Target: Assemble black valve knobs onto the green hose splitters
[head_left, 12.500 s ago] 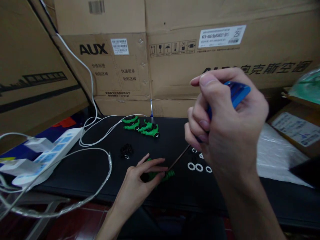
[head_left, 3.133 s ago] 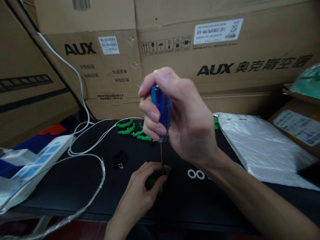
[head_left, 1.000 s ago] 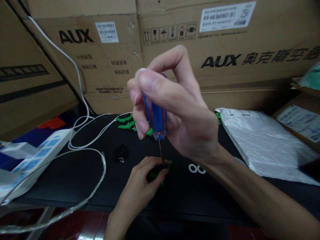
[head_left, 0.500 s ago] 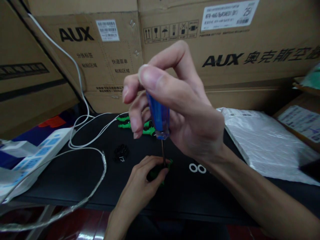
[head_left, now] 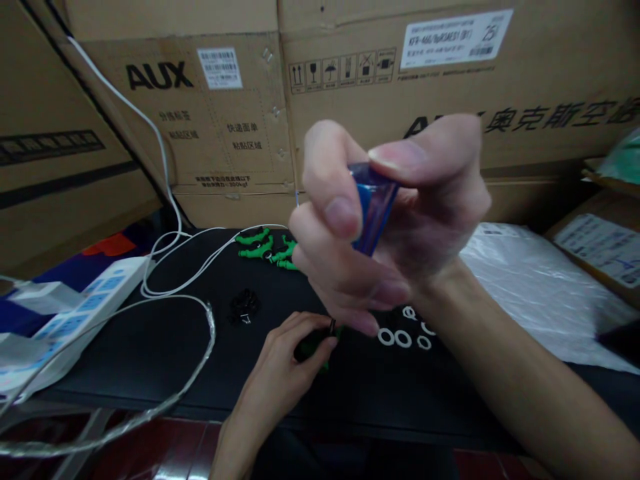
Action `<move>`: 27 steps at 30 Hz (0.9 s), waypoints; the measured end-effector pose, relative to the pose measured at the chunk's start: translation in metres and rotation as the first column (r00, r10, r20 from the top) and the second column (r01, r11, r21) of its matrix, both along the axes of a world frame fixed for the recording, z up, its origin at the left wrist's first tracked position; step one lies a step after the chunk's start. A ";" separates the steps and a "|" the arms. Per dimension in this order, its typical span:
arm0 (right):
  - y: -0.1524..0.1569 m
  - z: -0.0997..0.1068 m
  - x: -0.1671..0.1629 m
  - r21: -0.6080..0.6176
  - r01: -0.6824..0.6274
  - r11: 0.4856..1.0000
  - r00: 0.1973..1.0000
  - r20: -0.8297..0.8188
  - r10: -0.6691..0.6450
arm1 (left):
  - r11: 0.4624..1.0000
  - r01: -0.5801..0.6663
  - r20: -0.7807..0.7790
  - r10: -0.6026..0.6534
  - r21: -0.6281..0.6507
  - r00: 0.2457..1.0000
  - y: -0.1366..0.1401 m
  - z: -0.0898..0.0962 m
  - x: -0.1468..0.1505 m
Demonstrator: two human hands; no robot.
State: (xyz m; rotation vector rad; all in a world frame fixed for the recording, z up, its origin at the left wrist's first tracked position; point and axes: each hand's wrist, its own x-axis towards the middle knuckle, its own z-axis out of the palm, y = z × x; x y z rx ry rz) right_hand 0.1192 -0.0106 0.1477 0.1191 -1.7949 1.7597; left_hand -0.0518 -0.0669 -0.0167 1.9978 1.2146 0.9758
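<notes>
My right hand is closed around the blue, see-through handle of a screwdriver, raised close to the camera. Fingers hide most of the shaft; a short dark length of it shows just above my left hand. Down on the black table, my left hand pinches a small green part between thumb and fingers. Most of that part is covered by the hand. The screwdriver's tip appears to meet the green part, though the contact itself is hidden.
White rings lie right of my hands. Small black parts sit to the left, green parts behind. A white power strip with cables stands left; a white plastic package lies right. Cardboard boxes wall the back.
My right hand has shifted right and its fingers have curled around the screwdriver handle, which now leans more to the right. My left hand has stayed in place. More white rings show.
</notes>
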 end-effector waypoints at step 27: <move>-0.015 -0.018 -0.051 -0.464 0.825 0.323 0.320 -0.089 -0.943 | 0.998 0.011 0.045 -0.008 -0.061 0.999 0.002 -0.003 0.001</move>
